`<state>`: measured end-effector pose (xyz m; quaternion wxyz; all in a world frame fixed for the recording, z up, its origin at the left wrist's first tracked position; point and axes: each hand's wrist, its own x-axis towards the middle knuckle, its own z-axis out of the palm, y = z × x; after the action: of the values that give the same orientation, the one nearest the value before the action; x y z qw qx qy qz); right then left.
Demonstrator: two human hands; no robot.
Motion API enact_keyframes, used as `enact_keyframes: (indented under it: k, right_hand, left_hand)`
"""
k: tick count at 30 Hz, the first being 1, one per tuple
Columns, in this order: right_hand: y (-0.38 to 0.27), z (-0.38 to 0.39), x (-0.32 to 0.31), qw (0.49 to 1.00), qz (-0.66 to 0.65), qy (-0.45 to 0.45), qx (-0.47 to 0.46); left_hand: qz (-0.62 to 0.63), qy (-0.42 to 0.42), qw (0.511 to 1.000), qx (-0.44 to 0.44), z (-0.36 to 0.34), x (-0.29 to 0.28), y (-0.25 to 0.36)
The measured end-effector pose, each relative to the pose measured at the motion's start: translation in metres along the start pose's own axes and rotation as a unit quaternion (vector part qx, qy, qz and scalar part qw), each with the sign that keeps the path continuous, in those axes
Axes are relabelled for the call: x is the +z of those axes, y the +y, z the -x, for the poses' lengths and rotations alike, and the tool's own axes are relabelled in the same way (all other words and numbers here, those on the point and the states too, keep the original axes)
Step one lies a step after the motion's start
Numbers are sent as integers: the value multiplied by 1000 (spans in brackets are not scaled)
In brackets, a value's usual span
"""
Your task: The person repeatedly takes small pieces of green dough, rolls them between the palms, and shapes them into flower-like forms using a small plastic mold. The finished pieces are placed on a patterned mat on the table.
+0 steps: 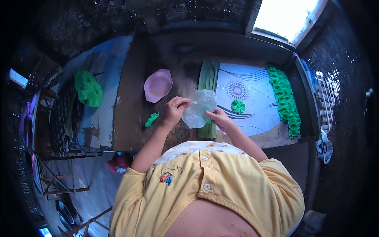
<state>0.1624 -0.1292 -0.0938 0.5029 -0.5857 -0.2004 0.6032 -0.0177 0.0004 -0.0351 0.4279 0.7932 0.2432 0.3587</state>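
Note:
Between my two hands is a thin, translucent plastic sheet (200,103), crinkled and roughly round; whether it is one layer or a bag I cannot tell. My left hand (176,110) pinches its left edge. On the opposite side my right hand (219,119) grips the sheet between thumb and fingers, and some green shows at the fingertips. Beneath the sheet runs a long strip of green leaf (208,77). A small green pleated disc (238,106) lies on a white patterned mat (252,87) just beyond my right hand. Left of my left hand is a small green lump (151,119).
A pink dish (158,86) rests at the far left of the wooden work surface. Overlapping green scalloped pieces (285,102) line the mat's right side. A larger green bundle (87,89) sits on the side table at left. A raised wooden wall (221,43) borders the back.

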Motion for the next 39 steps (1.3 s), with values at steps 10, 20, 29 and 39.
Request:
enact_keyframes:
  k: [10, 20, 29, 39]
  right_hand:
    - [-37, -8, -9, 942, 322, 78, -58]
    - [15, -29, -8, 695, 680, 119, -202]
    - [8, -38, -11, 636, 709, 110, -286]
    - [-49, -126, -46, 595, 749, 173, -234]
  left_hand:
    - [-103, -95, 983, -116, 67, 34, -48]
    - [-303, -531, 789, 69, 69, 51, -40]
    - [-327, -580, 744, 57, 56, 56, -38]
    - [-282, -608, 741, 48, 49, 54, -49]
